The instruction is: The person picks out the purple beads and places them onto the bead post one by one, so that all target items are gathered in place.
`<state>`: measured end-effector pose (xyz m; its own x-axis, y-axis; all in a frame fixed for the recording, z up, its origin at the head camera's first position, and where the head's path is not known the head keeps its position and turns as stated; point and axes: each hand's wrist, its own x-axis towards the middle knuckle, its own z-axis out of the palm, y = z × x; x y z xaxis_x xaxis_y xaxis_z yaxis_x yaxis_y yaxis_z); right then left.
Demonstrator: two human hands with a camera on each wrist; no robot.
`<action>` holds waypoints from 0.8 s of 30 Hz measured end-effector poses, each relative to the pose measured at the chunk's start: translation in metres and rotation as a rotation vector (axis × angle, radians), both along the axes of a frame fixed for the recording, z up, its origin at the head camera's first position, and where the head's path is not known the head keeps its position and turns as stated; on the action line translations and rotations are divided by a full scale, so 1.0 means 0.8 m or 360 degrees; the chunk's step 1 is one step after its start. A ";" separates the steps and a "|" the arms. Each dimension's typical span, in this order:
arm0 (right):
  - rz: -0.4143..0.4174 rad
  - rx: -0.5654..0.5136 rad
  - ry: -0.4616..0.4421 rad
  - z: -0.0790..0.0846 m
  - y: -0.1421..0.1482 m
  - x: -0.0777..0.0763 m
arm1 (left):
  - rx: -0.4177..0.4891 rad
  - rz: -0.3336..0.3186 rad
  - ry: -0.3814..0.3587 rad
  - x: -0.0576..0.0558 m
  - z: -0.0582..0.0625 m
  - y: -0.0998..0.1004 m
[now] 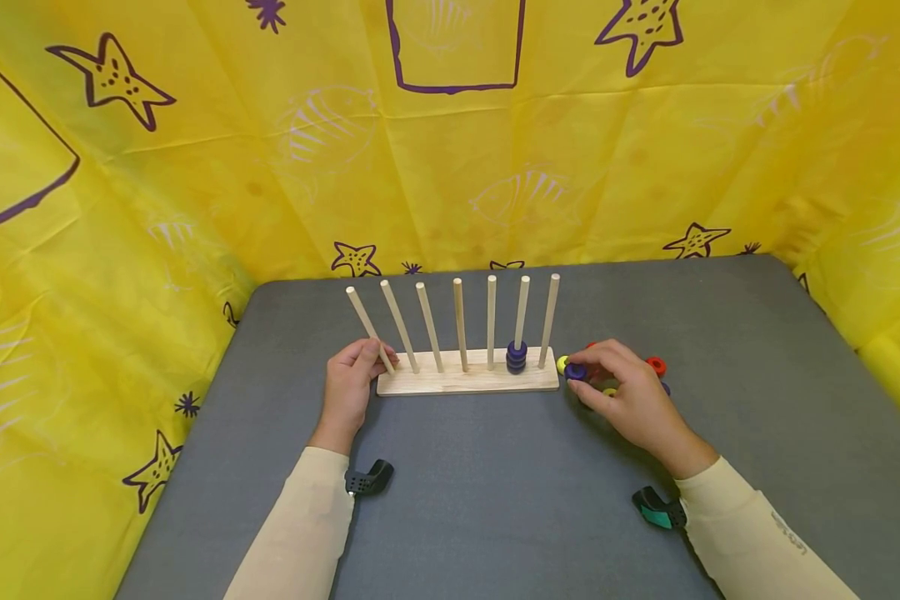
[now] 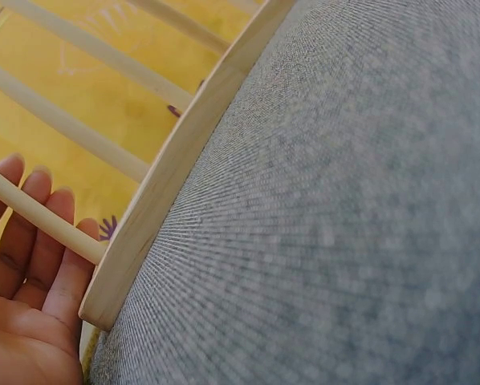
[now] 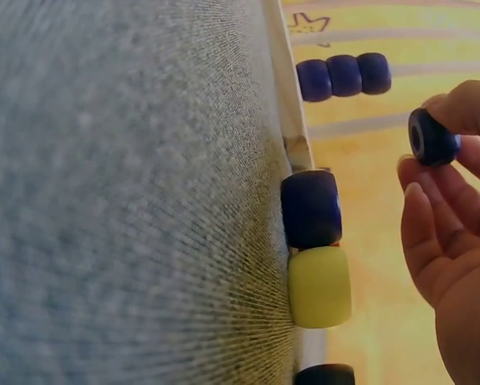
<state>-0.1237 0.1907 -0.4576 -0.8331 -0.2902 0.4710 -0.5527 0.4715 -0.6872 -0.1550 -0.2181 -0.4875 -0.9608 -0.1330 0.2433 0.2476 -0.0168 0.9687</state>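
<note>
A wooden peg rack [image 1: 465, 381] with several upright pegs stands on the grey table. My left hand [image 1: 351, 385] is at its left end, with fingers curved round the leftmost peg [image 2: 43, 212]. Three dark blue beads [image 1: 516, 357] are stacked on the second peg from the right. Just beyond the rack's right end, my right hand [image 1: 630, 396] pinches a dark blue ring-shaped bead [image 3: 433, 138] between thumb and fingers, its hole showing in the right wrist view. Below it in that view lie another dark blue bead [image 3: 311, 208] and a yellow bead [image 3: 320, 287].
Loose beads lie around and partly behind my right hand, among them a red bead [image 1: 656, 367] and a yellow bead [image 1: 562, 364]. A yellow cloth [image 1: 435, 167] with sea drawings hangs behind and beside the grey table [image 1: 495, 500].
</note>
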 end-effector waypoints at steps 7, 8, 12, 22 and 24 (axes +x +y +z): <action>-0.0010 -0.0009 0.0032 0.007 -0.001 0.001 | 0.0006 0.0000 0.0005 -0.001 0.001 0.000; -0.0007 -0.0016 0.0037 0.008 -0.001 0.001 | 0.0006 0.0001 0.0006 -0.001 0.001 0.001; 0.0008 -0.0054 0.0065 0.012 -0.002 0.002 | -0.0002 0.0004 0.0002 0.000 0.002 0.001; 0.0039 -0.0099 0.0177 0.032 -0.006 0.008 | 0.0040 0.0000 0.0010 0.000 0.001 0.001; 0.0048 -0.0115 0.0207 0.037 -0.006 0.008 | 0.0038 0.0000 0.0013 0.001 0.001 0.002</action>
<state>-0.1170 0.1857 -0.4284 -0.7550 -0.2754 0.5950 -0.6525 0.4051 -0.6404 -0.1545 -0.2168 -0.4866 -0.9588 -0.1388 0.2480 0.2556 -0.0399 0.9660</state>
